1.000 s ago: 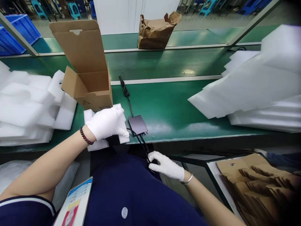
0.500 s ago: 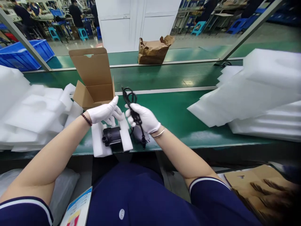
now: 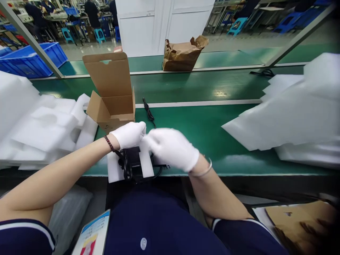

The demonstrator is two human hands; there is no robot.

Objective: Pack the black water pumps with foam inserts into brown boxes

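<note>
Both hands wear white gloves and meet above the black pump, which lies in cut white foam. My left hand is closed over the pump's far side; its fingertips are hidden. Beside it, my right hand is slightly blurred, its fingers curled in toward the foam. What either hand grips does not show. A bundled black cable runs from the far side of the bench down behind my hands. Loops of black cord hang over the pump's left end.
An open cardboard box stands just beyond my left hand. White foam pieces pile up at the left, and more foam sheets at the right. Farther back are a brown paper bag, a blue crate and a metal frame.
My right hand has let the cable bundle out of its grasp and come down toward the foam. My left hand has closed and moved nearer. Cord loops now lie over the pump.
</note>
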